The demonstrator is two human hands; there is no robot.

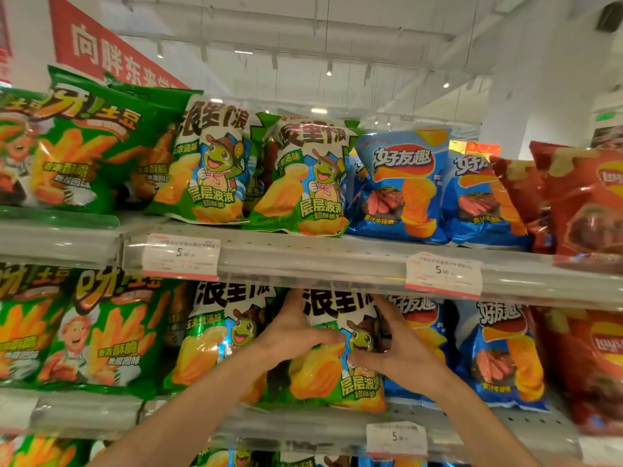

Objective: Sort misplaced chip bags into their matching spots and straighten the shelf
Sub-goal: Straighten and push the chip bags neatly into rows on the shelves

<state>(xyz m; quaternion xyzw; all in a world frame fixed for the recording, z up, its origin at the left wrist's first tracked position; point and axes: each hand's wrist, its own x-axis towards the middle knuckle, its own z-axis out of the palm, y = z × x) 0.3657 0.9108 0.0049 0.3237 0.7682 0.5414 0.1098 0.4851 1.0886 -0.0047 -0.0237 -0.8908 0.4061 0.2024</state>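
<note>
The turtle bag (337,348) stands upright on the middle shelf (303,423), between the left hand (296,328) and the right hand (391,348). Both form one grip: each hand is curled around a side edge of the bag, thumbs across its front. Left of the grip stands a matching bag (215,338); right of it, a blue bag (505,352).

Handling, by judgement: the bag is light, air-filled and soft, its film slick, its contents brittle. Hold it at the side seams or top seal. Apply light pressure only; squeezing the middle risks crushing chips or bursting the seal.
</note>
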